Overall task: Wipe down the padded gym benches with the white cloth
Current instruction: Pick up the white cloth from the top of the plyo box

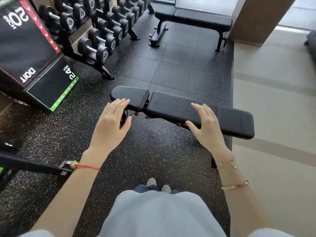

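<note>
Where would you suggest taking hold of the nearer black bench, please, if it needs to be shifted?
Probably by the long edges of the nearer bench, from the near side where the person stands. The pad lies flat and crosswise, narrow enough for fingers to curl under its rim. The left hand and right hand already hover open over the seat end and the back pad, holding nothing.

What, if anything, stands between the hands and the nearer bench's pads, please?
Nothing visible does: the left hand and right hand hover open in front of the nearer bench. No white cloth is in view.
</note>
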The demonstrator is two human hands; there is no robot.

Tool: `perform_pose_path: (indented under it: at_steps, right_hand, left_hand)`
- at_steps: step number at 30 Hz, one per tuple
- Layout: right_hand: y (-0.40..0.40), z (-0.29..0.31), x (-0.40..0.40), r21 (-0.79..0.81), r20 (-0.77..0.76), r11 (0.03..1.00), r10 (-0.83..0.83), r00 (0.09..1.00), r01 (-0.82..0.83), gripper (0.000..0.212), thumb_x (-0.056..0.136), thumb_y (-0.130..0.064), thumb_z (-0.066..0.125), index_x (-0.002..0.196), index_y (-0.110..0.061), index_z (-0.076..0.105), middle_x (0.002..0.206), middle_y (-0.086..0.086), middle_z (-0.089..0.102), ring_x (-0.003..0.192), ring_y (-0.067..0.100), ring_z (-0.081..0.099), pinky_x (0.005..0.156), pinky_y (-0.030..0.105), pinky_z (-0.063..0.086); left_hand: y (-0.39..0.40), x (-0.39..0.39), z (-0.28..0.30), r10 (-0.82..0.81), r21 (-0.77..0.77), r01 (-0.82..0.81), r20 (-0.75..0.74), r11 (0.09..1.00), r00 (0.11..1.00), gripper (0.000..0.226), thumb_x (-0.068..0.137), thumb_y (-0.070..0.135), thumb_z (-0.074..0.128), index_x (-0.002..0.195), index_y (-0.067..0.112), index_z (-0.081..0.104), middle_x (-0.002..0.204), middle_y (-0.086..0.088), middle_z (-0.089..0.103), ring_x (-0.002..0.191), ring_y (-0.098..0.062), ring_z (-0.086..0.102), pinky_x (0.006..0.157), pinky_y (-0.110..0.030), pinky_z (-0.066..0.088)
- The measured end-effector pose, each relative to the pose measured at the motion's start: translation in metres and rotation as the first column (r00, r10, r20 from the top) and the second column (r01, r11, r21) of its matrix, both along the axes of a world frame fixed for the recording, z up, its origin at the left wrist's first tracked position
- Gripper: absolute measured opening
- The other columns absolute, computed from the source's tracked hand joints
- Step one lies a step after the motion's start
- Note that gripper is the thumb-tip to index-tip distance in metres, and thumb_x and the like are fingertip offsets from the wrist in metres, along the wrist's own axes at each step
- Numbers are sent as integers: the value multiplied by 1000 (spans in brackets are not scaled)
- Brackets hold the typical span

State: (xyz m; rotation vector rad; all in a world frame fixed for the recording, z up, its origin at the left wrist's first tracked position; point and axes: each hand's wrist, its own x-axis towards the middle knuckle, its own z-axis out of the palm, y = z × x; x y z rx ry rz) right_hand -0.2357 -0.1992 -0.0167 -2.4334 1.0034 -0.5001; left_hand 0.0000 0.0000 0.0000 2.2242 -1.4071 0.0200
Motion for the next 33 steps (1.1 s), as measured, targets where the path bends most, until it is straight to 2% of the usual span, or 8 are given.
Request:
perform_pose_path:
  at_steps: [11,18,25,30,33]
  right_hand:
    - [-2,-2,8,22,-7,998,65,998,-65,59,94,-25,65,148,-16,42,150,1,46,148,21,25,122,42,22]
    - [-5,-7,47,46,-35,981,188,981,-187,59,95,-26,65,148,-15,41,151,2,45,148,22,25,122,41,20]
    - [0,-19,146,81,-74,930,363,929,-358,59,95,-28,63,148,-16,41,151,1,45,149,21,24,122,43,21]
    - [13,-24,254,79,-59,881,471,880,-466,58,94,-27,66,147,-16,43,149,1,46,147,23,27,121,39,18]
    - [29,-22,325,78,-41,850,525,850,-521,58,93,-25,67,146,-14,45,148,3,47,146,25,29,122,41,21]
  left_hand:
    - [23,-11,-5,109,20,-109,-17,994,994,52,97,22,54,146,10,42,149,-7,45,143,-21,35,123,-43,22]
    - [43,-7,-12,240,40,-239,-43,970,970,52,98,26,51,147,13,39,152,-4,42,145,-17,30,124,-41,18]
    - [69,42,-24,392,42,-390,-79,920,916,50,99,26,50,147,14,40,151,-4,42,145,-17,31,124,-40,18]
    - [92,115,-32,491,39,-490,-96,871,866,50,99,26,50,147,16,40,151,-2,43,146,-16,30,124,-39,16]
    - [111,167,-27,539,45,-537,-89,842,837,49,99,26,50,146,16,40,151,-2,43,146,-16,30,125,-36,14]
